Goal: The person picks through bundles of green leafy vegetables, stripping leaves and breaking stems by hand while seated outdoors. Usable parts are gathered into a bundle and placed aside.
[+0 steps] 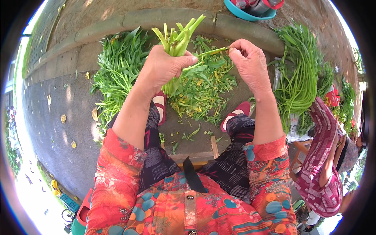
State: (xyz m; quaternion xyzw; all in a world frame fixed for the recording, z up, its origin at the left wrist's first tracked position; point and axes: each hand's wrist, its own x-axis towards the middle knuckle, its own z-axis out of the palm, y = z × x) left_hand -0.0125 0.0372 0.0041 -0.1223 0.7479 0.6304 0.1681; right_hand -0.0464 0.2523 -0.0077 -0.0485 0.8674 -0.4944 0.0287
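My left hand (169,63) is closed around a bunch of green leafy vegetable stalks (177,39), their cut ends pointing up and away from me. The thumb and fingertips of my right hand (248,60) pinch the end of a thin yellow-green stem (213,52) that stretches across from the bunch. Beneath both hands, loose green and yellow leaf scraps (202,97) are spread over the pavement between my feet. The lower part of the bunch hangs below my left hand, partly hidden by it.
A heap of leafy stalks (117,64) lies at left along the stone curb (173,19). Long-stemmed greens (299,73) are piled at right, near a seated person in maroon patterned clothes (320,176). A blue basin (249,16) holding items stands beyond the curb.
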